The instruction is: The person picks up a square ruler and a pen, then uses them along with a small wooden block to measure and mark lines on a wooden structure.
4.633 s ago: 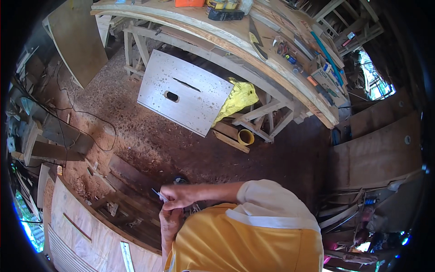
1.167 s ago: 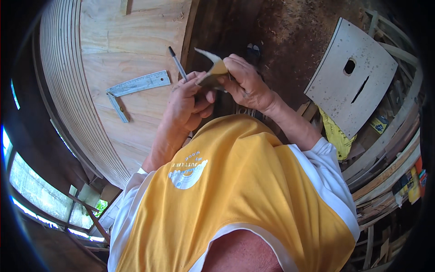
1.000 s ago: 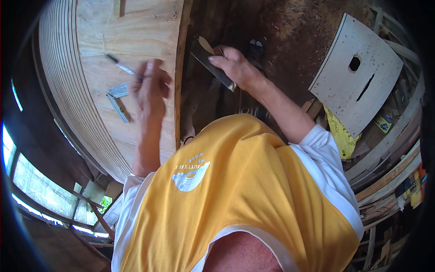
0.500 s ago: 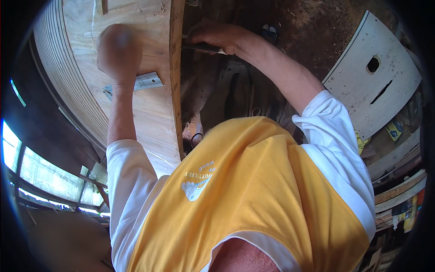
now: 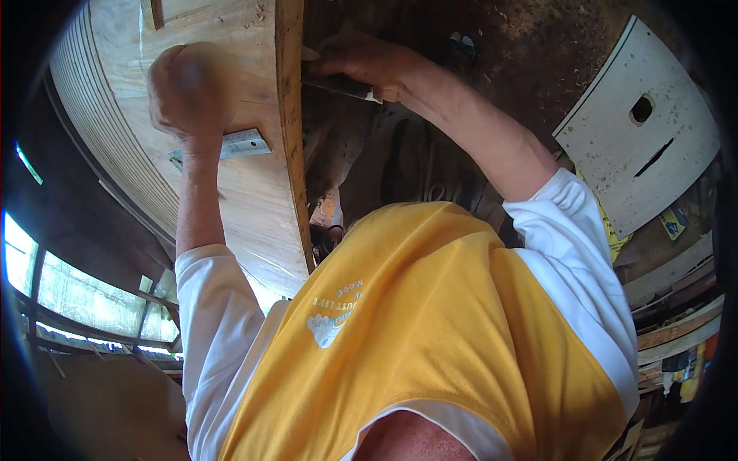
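Note:
My left hand (image 5: 190, 91) is closed over the pale plywood panel (image 5: 254, 194), partly blurred; anything inside it is hidden. Below it on the panel lies a metal try square (image 5: 244, 144), partly covered by my left wrist. My right hand (image 5: 365, 63) grips a dark, flat strip (image 5: 346, 90) with a pale end, just beside the panel's right edge, with the fingertips in shadow. A short wooden batten (image 5: 151, 11) is on the panel above my left hand.
A speckled pale board (image 5: 642, 154) with two cut-outs stands at the right, above timber lengths (image 5: 676, 330) and a yellow bag (image 5: 615, 244). The dark floor (image 5: 523, 54) has shavings. Grooved sheeting (image 5: 100, 131) borders the panel, and windows (image 5: 84, 296) show at lower left.
My hands were together, the left with a pen. They have separated and reached forward: the left up over the panel, the right leftward with the strip to its edge. The pen no longer shows.

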Tool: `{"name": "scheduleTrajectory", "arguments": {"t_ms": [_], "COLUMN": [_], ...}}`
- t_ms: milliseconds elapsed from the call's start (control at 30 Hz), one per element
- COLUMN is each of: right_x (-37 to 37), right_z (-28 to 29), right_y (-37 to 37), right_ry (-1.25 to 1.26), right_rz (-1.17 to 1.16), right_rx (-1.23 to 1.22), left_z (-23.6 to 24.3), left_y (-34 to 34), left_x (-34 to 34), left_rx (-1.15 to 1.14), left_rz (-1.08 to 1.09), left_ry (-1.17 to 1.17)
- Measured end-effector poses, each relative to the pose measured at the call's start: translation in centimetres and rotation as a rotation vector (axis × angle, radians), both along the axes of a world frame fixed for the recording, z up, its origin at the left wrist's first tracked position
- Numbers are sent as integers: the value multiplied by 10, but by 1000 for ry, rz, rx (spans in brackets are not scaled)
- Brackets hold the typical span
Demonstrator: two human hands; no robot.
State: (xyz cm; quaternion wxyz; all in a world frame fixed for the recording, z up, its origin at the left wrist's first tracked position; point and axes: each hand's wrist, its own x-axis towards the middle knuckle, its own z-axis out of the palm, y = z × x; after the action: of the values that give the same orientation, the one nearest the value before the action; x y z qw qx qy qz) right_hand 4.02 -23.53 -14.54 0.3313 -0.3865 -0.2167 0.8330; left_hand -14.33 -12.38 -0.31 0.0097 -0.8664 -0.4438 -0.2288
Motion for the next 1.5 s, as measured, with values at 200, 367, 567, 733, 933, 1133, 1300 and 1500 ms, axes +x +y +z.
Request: {"name": "scheduleTrajectory", "arguments": {"t_ms": [200,367,567,733,933,1133,1300,1500], "right_x": [-31,-31,3,2,-30,-53,-85,-105], "right_z": [26,-18,26,56,114,70,42,59], "right_y": [33,16,-16,-24,-87,-81,-44,-78], "right_ry": [35,40,174,31,0,420,356,378], "right_rz": [-111,-56,-173,-303,-382,-857,-1014,-991], "right_rx": [-208,-77,-271,-328,-383,-467,-122,-156], "left_z": [-4,-3,0,-5,-5,-2,-6,-3], "left_y": [0,0,-1,4,3,4,11,5], "left_x": [-3,-1,-3,-1,-7,-6,-4,-5], "left_rx": [-3,-116,-15,-19,-16,-138,3,-33], "left_rz": [-9,17,-7,-24,-19,22,-45,-36], "left_ry": [-38,-36,-61,-67,-57,-44,-68,-104]}}
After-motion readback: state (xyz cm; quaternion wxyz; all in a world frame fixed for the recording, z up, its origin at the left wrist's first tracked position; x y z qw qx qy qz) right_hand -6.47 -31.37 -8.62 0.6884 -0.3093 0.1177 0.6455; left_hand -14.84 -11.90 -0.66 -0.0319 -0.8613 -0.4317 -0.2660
